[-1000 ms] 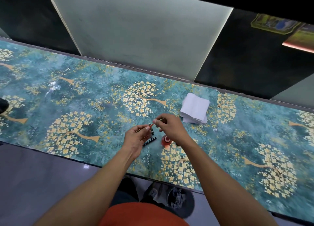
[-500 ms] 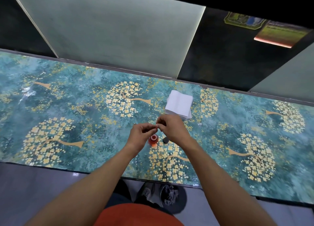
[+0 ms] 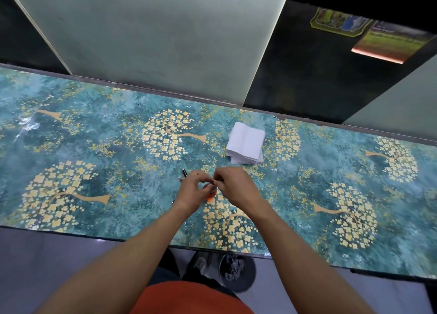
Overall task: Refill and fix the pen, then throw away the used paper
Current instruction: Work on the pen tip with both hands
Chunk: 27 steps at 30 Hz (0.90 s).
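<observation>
My left hand (image 3: pixel 192 191) and my right hand (image 3: pixel 234 186) meet fingertip to fingertip over the table, pinching a small pen part between them; the part itself is mostly hidden. A red ink bottle (image 3: pixel 210 195) stands right under the fingers, half covered. A black pen piece (image 3: pixel 184 173) with a silver tip lies just beyond my left hand. A stack of white paper squares (image 3: pixel 246 146) lies farther back to the right.
The table (image 3: pixel 94 153) has a teal cloth with gold trees. A dark bin (image 3: pixel 237 273) with crumpled paper in it stands on the floor under the near edge. Pale and dark wall panels rise behind the table.
Both hands drew together from slightly apart and now pinch at one point above the ink bottle. The camera view shifted left to right across the table.
</observation>
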Each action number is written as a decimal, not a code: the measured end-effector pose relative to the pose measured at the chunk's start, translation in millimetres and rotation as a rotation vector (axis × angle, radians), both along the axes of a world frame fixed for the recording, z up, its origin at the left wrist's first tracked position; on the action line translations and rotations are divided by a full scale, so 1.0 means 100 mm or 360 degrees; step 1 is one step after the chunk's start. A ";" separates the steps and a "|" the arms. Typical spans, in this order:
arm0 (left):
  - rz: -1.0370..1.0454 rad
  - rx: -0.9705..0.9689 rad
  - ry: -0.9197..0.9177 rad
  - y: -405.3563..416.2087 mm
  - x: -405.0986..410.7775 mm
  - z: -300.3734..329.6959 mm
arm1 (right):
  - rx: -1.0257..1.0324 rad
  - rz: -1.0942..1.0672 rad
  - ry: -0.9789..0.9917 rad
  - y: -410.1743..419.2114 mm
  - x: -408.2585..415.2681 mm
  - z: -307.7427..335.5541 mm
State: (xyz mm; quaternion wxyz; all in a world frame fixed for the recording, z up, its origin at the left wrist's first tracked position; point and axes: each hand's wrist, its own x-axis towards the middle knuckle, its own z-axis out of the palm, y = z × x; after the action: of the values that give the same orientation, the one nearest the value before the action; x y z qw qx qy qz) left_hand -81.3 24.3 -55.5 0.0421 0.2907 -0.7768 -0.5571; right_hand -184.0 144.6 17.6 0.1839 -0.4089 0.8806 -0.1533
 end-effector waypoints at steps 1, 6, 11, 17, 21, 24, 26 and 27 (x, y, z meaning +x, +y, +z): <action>0.0003 0.0009 -0.0006 0.00 0.00 -0.02 | 0.0005 -0.0014 -0.0026 0.01 0.00 -0.02; 0.0032 0.0046 -0.0006 0.02 0.03 -0.07 | -0.0011 -0.0107 -0.0173 0.03 0.06 -0.11; 0.0043 0.0058 0.0033 0.02 0.05 -0.05 | -0.0011 -0.0164 -0.0108 0.00 0.12 -0.16; 0.0032 -0.0011 0.0069 0.03 0.06 -0.06 | 0.0017 -0.0124 0.0112 -0.02 0.20 -0.18; 0.0023 -0.0026 0.0073 0.03 0.06 -0.07 | 0.0003 -0.0146 0.0166 -0.03 0.24 -0.20; 0.0025 0.0019 0.0079 0.01 0.06 -0.10 | -0.0023 -0.0145 0.0139 -0.01 0.27 -0.19; 0.0016 0.0040 0.0074 0.00 0.06 -0.12 | -0.0010 -0.0127 0.0126 -0.01 0.27 -0.18; 0.0006 0.0048 0.0072 0.00 0.06 -0.12 | 0.0005 -0.0130 0.0129 -0.01 0.27 -0.18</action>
State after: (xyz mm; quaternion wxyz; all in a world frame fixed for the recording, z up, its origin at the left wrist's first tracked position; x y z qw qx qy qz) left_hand -75.5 24.0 -67.1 0.0561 0.2800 -0.7666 -0.5751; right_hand -156.6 143.9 -0.3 0.1423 -0.3782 0.9035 -0.1428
